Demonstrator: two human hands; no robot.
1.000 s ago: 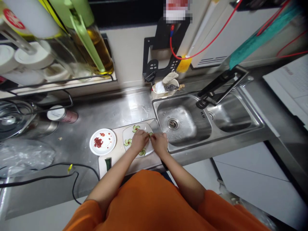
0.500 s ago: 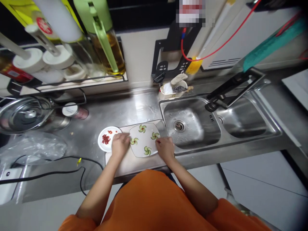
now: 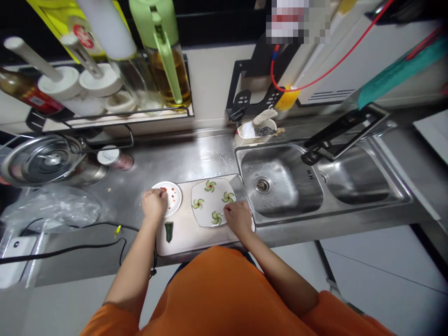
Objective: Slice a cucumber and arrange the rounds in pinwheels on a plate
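A white square plate [image 3: 213, 202] with several green cucumber pinwheels lies on a pale cutting board [image 3: 189, 233]. My right hand [image 3: 239, 218] rests at the plate's near right corner, fingers curled against its edge. My left hand [image 3: 153, 204] reaches over a small round white dish [image 3: 173, 194] of red bits to the left, fingers bunched down on its contents; whether they pinch a piece is hidden. A green cucumber end [image 3: 169, 231] lies on the board near my left forearm.
A steel double sink [image 3: 294, 186] with a black faucet [image 3: 341, 133] sits right of the board. A pot lid [image 3: 45, 161], a can [image 3: 115, 157], a plastic bag [image 3: 52, 210] and black cables [image 3: 80, 245] lie left. Bottles stand on a rack [image 3: 112, 116] behind.
My left hand left the square plate and moved left onto the small round dish. My right hand drew back to the plate's near right corner. The camera view shifted rightward.
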